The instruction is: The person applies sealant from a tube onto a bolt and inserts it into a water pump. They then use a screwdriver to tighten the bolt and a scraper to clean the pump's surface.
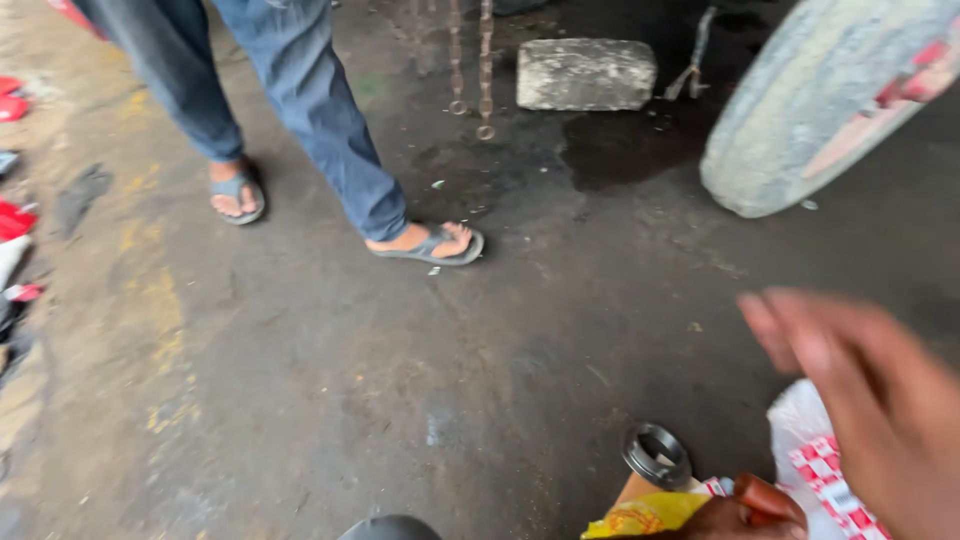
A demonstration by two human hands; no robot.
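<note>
My right hand [870, 400] hangs blurred at the lower right, fingers stretched out and holding nothing. It is above a white bag with a red-and-white checked pattern [815, 455]. My left hand [750, 512] shows only partly at the bottom edge, its fingers closed on a yellow packet [645, 515]. A dark metal ring [657, 455] lies just above that packet, close to the left hand and apart from the right hand. Whether the ring rests on the floor or on the packet is unclear.
Another person in blue jeans and grey flip-flops [430, 243] stands at the upper left on the oily concrete floor. A concrete block [585, 73], hanging chains [485, 70] and a tyre [810, 110] are at the top. Red scraps [14, 218] lie along the left edge.
</note>
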